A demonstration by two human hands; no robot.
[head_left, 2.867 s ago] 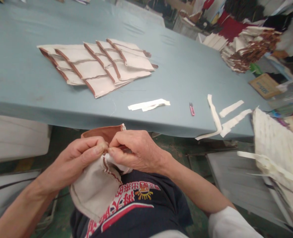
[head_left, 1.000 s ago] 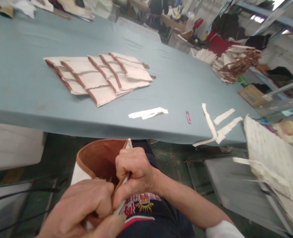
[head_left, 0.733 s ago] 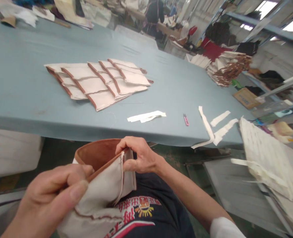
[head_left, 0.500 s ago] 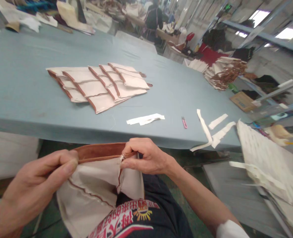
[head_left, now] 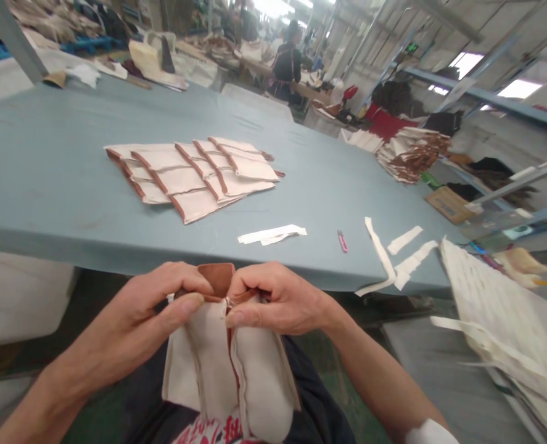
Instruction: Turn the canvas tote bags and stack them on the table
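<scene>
A cream fabric piece with a brown trimmed edge, looking like a sewn bag or pouch [head_left: 213, 357], hangs over my lap below the table's front edge. My left hand [head_left: 166, 302] pinches its brown upper edge between thumb and fingers. Close beside it, my right hand [head_left: 277, 296] grips the same edge by a seam, thumb in front. A brown inner flap [head_left: 217, 277] stands up between the two hands. Seams run down the cream side, and a brown strip shows along the middle one. What lies inside the fold is hidden.
On the blue-grey table [head_left: 69, 209] lie overlapping cream pieces with brown edges [head_left: 190, 172], white strips [head_left: 273, 234], pink thread snips [head_left: 342, 241] and more strips [head_left: 405, 265]. A folded stack [head_left: 412, 151] sits at the far right. A person [head_left: 287, 65] is in the background.
My left hand has moved right along the edge, close to my right hand. The stretched opening has drawn together and the fabric now hangs straighter. The view has tilted up slightly.
</scene>
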